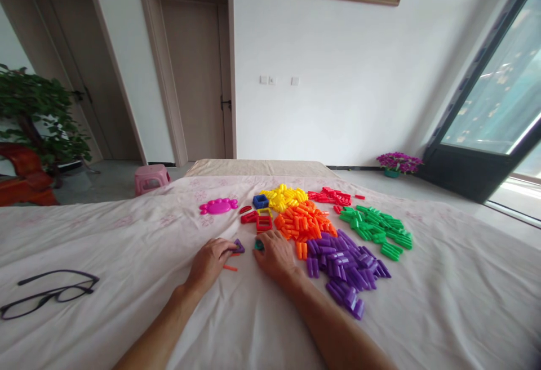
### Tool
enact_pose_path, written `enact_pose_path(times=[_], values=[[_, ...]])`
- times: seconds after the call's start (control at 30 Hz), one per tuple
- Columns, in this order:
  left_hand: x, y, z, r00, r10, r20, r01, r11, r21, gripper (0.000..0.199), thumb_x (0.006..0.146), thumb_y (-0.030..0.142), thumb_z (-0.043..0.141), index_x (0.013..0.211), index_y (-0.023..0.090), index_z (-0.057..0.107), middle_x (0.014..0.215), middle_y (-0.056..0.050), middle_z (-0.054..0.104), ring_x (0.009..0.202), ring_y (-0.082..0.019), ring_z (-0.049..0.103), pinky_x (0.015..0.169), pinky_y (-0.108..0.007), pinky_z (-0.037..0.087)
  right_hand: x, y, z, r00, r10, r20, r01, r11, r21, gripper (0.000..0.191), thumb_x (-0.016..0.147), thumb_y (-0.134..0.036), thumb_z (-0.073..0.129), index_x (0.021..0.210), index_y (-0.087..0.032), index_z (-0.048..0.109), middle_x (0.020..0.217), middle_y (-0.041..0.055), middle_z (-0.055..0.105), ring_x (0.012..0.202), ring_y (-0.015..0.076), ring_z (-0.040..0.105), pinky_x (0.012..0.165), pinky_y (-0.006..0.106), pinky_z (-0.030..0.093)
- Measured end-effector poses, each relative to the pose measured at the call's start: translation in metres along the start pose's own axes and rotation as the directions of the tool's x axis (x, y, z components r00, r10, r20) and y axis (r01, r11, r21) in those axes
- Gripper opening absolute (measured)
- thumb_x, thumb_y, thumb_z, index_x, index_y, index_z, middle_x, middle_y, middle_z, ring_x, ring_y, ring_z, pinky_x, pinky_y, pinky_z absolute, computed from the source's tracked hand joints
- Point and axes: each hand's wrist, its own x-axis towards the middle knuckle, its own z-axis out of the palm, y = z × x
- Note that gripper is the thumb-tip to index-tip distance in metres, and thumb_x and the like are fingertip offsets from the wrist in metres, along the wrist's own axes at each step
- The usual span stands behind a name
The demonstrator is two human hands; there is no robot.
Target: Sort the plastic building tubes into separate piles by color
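Observation:
My left hand (210,263) is closed, with its fingertips on a small purple triangular plastic piece (239,246). Thin orange strips (230,268) lie on the cloth beside its fingers. My right hand (275,256) is closed round a small teal plastic piece (258,244), mostly hidden by the fingers. Ahead of the hands sit red square frames (264,223), a yellow frame (265,212) and a blue hollow block (260,201). Right of my right hand are piles of orange pieces (305,221) and purple pieces (344,263).
Yellow pieces (285,197), red pieces (332,196) and green pieces (376,225) form further piles. A pink crab-shaped toy (218,206) lies at the back left, eyeglasses (53,291) at the far left. The bed-like surface has a wrinkled cloth (139,240). A pink stool (152,178) stands beyond.

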Motion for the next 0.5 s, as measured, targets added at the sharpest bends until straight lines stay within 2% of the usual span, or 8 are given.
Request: enact_pose_path(times=[0.5], values=[[0.023,0.026,0.028,0.992,-0.116,0.045,0.120,0.987,-0.103,0.014,0.082,0.019,0.063,0.090,0.022,0.074,0.096,-0.005,0.075,0.091,-0.019,0.069,0.083,-0.030,0.050,0.001,0.008,-0.006,0.999,-0.001,-0.042,0.001,1.000,0.013,0.022,0.085,-0.029,0.059,0.105,-0.025,0.069,0.107,0.0058,0.070,0.100,0.0231,0.058,0.081,0.032,0.041]])
